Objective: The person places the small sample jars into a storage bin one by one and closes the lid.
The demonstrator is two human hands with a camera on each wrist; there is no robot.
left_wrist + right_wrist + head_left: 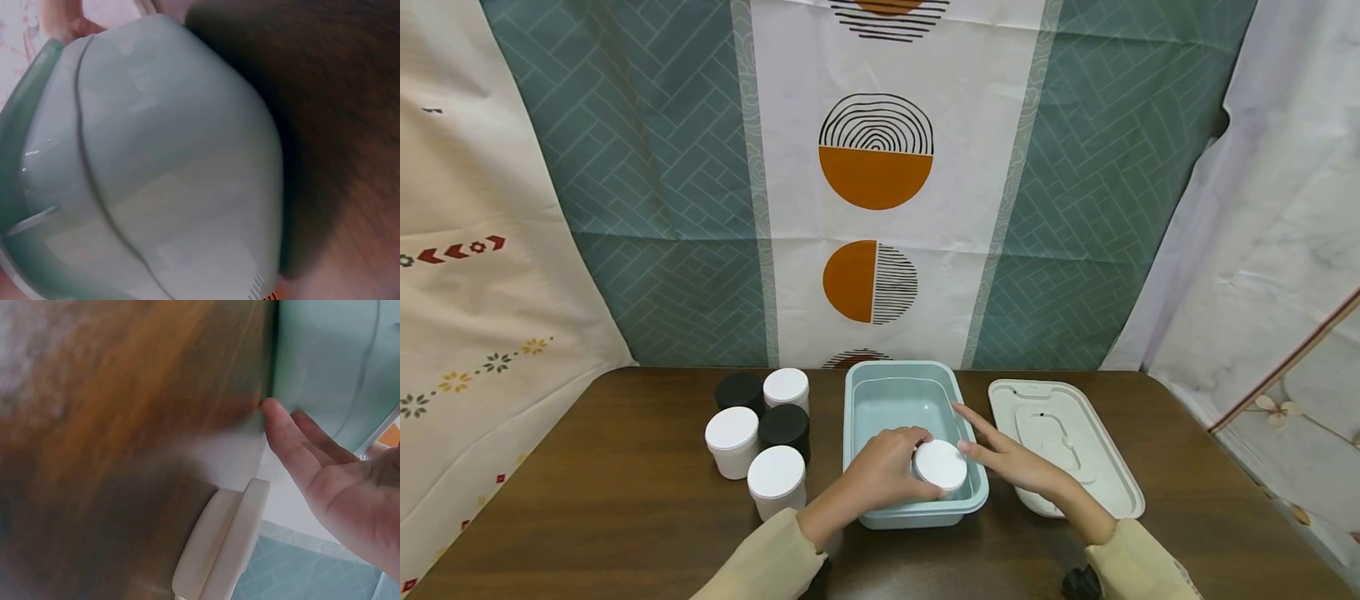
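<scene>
A white jar with a round white lid is at the near end of the pale blue-green bin, inside its rim. My left hand grips this jar from the left, thumb and fingers curled round it. At the bin's right rim is my right hand, its fingers stretched toward the bin. In the right wrist view, the right hand has extended fingers beside the bin's outer wall. The bin's side fills most of the left wrist view, which hides the jar.
Left of the bin stand several jars, with white lids and black lids. A whitish bin lid lies on the brown table to the right. Patterned cloth hangs behind the table.
</scene>
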